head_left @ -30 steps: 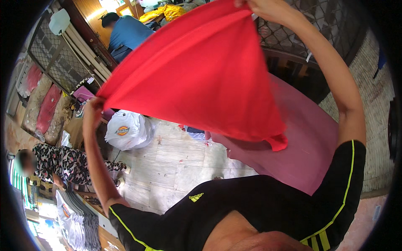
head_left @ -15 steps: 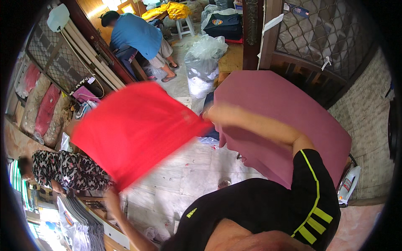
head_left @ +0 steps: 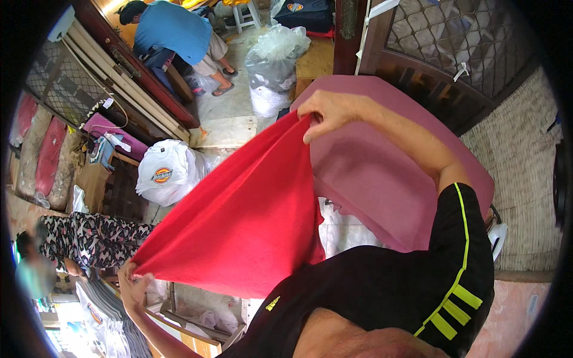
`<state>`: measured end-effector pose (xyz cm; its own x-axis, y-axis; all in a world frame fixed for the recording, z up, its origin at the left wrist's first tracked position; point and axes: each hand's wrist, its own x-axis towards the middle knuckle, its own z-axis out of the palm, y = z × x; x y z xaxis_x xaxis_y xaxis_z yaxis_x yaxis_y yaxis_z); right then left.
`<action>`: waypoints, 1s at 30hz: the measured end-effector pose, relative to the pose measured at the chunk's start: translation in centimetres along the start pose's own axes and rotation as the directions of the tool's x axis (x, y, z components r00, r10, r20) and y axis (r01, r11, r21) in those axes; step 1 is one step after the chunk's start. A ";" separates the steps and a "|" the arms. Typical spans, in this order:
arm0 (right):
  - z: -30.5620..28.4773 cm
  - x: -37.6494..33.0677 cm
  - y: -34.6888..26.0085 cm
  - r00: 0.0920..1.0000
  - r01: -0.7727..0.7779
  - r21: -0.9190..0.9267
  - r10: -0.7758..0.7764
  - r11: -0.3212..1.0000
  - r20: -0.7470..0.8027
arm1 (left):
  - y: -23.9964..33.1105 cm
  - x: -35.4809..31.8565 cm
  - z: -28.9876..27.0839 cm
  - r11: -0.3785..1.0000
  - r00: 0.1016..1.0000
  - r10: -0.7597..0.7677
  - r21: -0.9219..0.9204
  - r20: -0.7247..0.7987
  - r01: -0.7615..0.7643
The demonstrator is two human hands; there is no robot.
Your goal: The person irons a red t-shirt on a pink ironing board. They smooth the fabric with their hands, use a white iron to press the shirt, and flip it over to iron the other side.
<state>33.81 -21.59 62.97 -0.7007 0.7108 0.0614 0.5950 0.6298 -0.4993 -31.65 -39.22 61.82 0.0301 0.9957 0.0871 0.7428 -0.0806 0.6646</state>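
A plain red cloth (head_left: 239, 221) is stretched in the air between my two hands; whether it is a garment cannot be made out. My left hand (head_left: 132, 285) pinches its lower-left corner. At the upper right, my right hand (head_left: 329, 113) grips another corner between thumb and fingers, above the edge of a table draped in maroon cloth (head_left: 382, 155). From the taut edge between my hands, the fabric hangs down toward my black shirt and hides part of the floor.
A white printed bundle (head_left: 170, 173) sits on the floor beyond the cloth. Behind it stands a clear plastic bag (head_left: 274, 65). One person in blue (head_left: 173, 33) bends over at the far left; another in patterned clothes (head_left: 89, 238) stands by stacked grey garments (head_left: 107, 304).
The red cloth has swung down toward me, from spread flat to hanging from its corners. Both hands keep their grip. The white bundle behind it has come into view.
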 end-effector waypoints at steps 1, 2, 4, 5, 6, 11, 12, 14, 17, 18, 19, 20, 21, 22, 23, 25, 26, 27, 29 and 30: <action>-0.4 0.4 1.7 0.998 0.054 -0.051 -0.056 0.997 -0.042 | 0.6 2.4 0.6 0.999 0.999 0.011 -0.037 0.031 -0.010; -0.4 1.4 3.9 0.990 0.106 -0.104 -0.115 0.989 -0.079 | 1.1 4.5 1.1 0.997 0.998 0.017 -0.072 0.062 -0.012; -0.6 3.5 7.4 0.974 0.137 -0.147 -0.160 0.980 -0.158 | 0.3 9.3 2.3 0.995 0.995 -0.022 -0.090 0.100 0.031; -1.0 4.8 8.4 0.968 0.123 -0.139 -0.149 0.983 -0.200 | 0.1 11.6 2.6 0.984 0.998 0.015 -0.179 0.053 -0.006; -1.8 6.1 8.9 0.981 -0.040 0.026 0.045 0.999 -0.187 | 0.1 14.0 2.7 0.964 0.999 0.051 -0.263 0.005 -0.048; -12.8 9.9 11.7 0.817 0.073 0.035 -0.040 0.997 -0.576 | 8.2 23.2 -0.1 0.800 0.816 0.319 -0.325 -0.482 -0.505; -15.1 10.8 10.8 0.641 0.253 -0.169 -0.296 0.953 -0.708 | 12.0 22.5 -2.1 0.804 0.755 0.404 -0.193 -0.516 -0.563; -23.1 6.4 8.9 0.677 0.340 0.127 -0.149 0.932 -0.721 | 15.2 23.3 -4.9 0.745 0.754 0.323 -0.338 -0.572 -0.575; -28.0 -0.9 2.7 0.551 0.214 0.141 0.000 0.967 -0.834 | 19.6 20.7 -10.1 0.599 0.650 0.384 -0.359 -0.656 -0.716; -30.0 -4.8 2.3 0.549 0.069 0.077 0.027 0.995 -0.836 | 21.1 21.0 -9.8 0.525 0.621 0.400 -0.387 -0.674 -0.758; -29.8 -8.5 0.2 0.546 0.010 0.018 0.010 1.000 -0.838 | 22.8 19.9 -8.5 0.473 0.590 0.438 -0.385 -0.678 -0.793; -30.8 -13.2 0.3 0.516 0.038 0.099 0.065 0.994 -0.854 | 25.0 19.2 -6.8 0.408 0.562 0.483 -0.395 -0.672 -0.823; -29.7 -16.8 -0.8 0.494 0.155 0.164 0.068 0.974 -0.867 | 27.1 18.0 -4.4 0.351 0.535 0.540 -0.404 -0.649 -0.845; -28.2 -19.9 -2.0 0.500 0.190 0.215 0.094 0.958 -0.861 | 29.3 16.4 -1.9 0.291 0.499 0.608 -0.411 -0.618 -0.864; -26.8 -23.1 -2.4 0.505 0.224 0.265 0.121 0.938 -0.854 | 31.4 14.5 1.1 0.224 0.456 0.687 -0.431 -0.566 -0.874; -26.5 -33.2 0.2 0.425 0.095 0.358 0.287 0.929 -0.859 | 36.3 10.6 8.2 0.047 0.309 0.853 -0.528 -0.420 -0.848; -24.3 -34.7 0.7 0.385 0.108 0.396 0.329 0.912 -0.862 | 38.0 8.5 11.6 0.004 0.241 0.910 -0.575 -0.336 -0.818; -21.7 -35.7 1.3 0.345 0.140 0.433 0.366 0.891 -0.864 | 39.7 6.1 14.6 -0.020 0.172 0.953 -0.617 -0.251 -0.787; -18.1 -46.3 2.2 0.198 -0.057 0.454 0.456 0.889 -0.867 | 43.2 2.7 24.2 -0.122 0.009 0.986 -0.766 -0.165 -0.631; -16.6 -49.9 3.0 0.137 -0.113 0.463 0.475 0.879 -0.869 | 44.7 -0.4 27.8 -0.122 -0.043 0.992 -0.796 -0.120 -0.593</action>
<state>77.11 -49.91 72.76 0.5289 0.6689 0.5224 0.4199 0.3287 -0.8460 20.17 -42.01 70.84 0.6551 -0.1284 0.7446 -0.6409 -0.6162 0.4577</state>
